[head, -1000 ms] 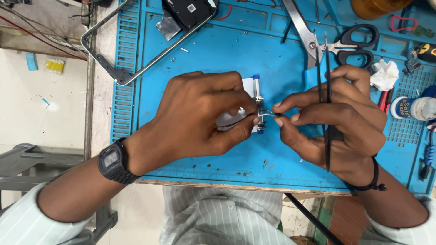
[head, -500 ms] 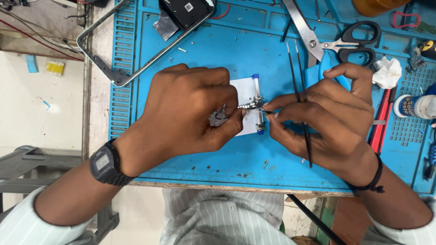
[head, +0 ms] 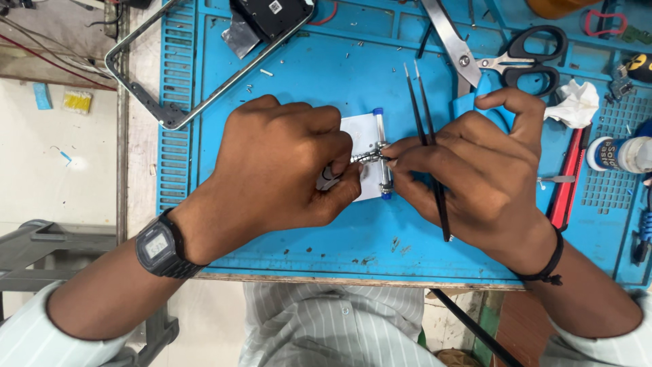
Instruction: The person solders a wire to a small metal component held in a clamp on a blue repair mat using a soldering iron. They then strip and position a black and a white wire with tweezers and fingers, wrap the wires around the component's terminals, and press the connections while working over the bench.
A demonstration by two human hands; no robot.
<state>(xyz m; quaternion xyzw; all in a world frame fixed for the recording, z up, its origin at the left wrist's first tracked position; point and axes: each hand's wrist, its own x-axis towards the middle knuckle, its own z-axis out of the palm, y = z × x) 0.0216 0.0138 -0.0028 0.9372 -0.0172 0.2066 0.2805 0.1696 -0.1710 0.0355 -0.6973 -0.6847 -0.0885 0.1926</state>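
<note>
A metal frame (head: 146, 81) lies far left on the blue mat (head: 305, 75). The left hand (head: 278, 170), grip closed, pinches a small metal part (head: 363, 158) over a white card (head: 360, 132). The right hand (head: 475, 170) pinches its other end, black tweezers (head: 428, 136) tucked in. A white tube (head: 621, 154) with a blue-lettered label lies far right.

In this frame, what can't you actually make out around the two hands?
Head view only:
- The small metal part pinched between the left hand and right hand: fingertips hide most of it, and it is too small to identify.
- The white holder under it: largely covered by the left hand.
- The black tweezers: the lower half is hidden in the right hand's grip.
- The scissors: the blade tips are cut off by the top edge.
</note>
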